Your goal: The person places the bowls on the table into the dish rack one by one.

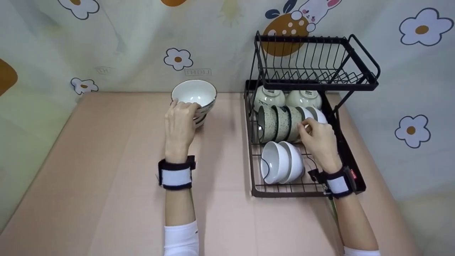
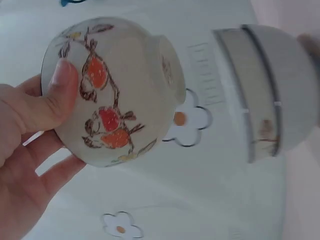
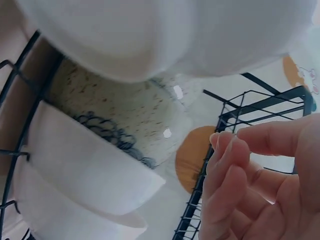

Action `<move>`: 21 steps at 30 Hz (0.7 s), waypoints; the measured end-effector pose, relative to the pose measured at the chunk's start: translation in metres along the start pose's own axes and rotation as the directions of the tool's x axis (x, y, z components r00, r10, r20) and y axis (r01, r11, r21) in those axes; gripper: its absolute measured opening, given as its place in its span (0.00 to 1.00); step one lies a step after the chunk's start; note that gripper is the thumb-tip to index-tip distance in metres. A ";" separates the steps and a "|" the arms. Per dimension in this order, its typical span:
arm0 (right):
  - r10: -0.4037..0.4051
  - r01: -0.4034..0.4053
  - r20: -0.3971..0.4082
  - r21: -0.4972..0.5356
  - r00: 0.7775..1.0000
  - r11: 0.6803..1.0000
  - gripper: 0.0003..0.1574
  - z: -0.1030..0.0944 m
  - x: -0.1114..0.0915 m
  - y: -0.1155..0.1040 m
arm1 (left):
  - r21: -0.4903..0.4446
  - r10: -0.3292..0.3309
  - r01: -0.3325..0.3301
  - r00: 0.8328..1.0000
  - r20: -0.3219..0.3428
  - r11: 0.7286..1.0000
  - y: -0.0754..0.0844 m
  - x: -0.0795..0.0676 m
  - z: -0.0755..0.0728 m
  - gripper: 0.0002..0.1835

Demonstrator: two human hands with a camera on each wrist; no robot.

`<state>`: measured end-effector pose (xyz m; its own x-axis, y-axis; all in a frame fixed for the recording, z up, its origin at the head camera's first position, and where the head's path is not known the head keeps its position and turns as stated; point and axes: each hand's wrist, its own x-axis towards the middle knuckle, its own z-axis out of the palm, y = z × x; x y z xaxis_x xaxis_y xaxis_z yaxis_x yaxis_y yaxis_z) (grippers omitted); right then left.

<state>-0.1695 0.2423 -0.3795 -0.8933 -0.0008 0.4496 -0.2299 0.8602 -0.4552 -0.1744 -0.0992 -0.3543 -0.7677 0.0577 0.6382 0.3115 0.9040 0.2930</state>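
My left hand [image 1: 179,124] grips the rim of a patterned bowl [image 1: 195,93], thumb on the outer wall and fingers at the inside. Red and orange birds on branches decorate this bowl [image 2: 125,95] in the left wrist view. It is upright, above and apart from a stack of bowls [image 2: 262,95]. My right hand [image 1: 320,140] hovers at the dish rack [image 1: 288,194], beside speckled green bowls [image 1: 280,122] and white bowls [image 1: 318,114]. In the right wrist view its fingers [image 3: 232,192] are loosely bent, thumb near the fingertips, with nothing held.
Two white bowls [image 1: 291,161] stand on edge at the rack's front. Upside-down patterned bowls [image 1: 269,96] sit at its back, under the black upper tier [image 1: 316,87]. A printed cloth [image 1: 138,39] hangs behind the pink table [image 1: 117,170].
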 end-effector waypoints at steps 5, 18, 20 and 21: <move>-0.023 0.025 -0.035 0.061 0.999 0.998 0.10 -0.006 -0.002 -0.008 | -0.027 0.134 -0.135 0.991 -0.021 0.991 0.019 -0.002 -0.016 0.05; 0.053 -0.082 0.096 0.321 0.994 0.944 0.15 -0.025 -0.012 -0.030 | -0.180 0.468 -0.466 0.883 -0.034 0.866 0.059 -0.003 -0.013 0.03; 0.072 -0.119 0.138 0.372 0.988 0.921 0.18 -0.027 -0.012 -0.032 | -0.177 0.510 -0.508 0.859 -0.037 0.843 0.066 -0.003 -0.010 0.03; 0.079 -0.137 0.159 0.395 0.984 0.908 0.19 -0.029 -0.013 -0.033 | -0.175 0.531 -0.529 0.846 -0.038 0.830 0.070 -0.003 -0.008 0.03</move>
<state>-0.1394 0.2281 -0.3481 -0.9588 -0.0137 0.2837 -0.2388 0.5799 -0.7789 -0.1464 -0.0396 -0.3303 -0.4627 0.5127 0.7232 0.7630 0.6457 0.0305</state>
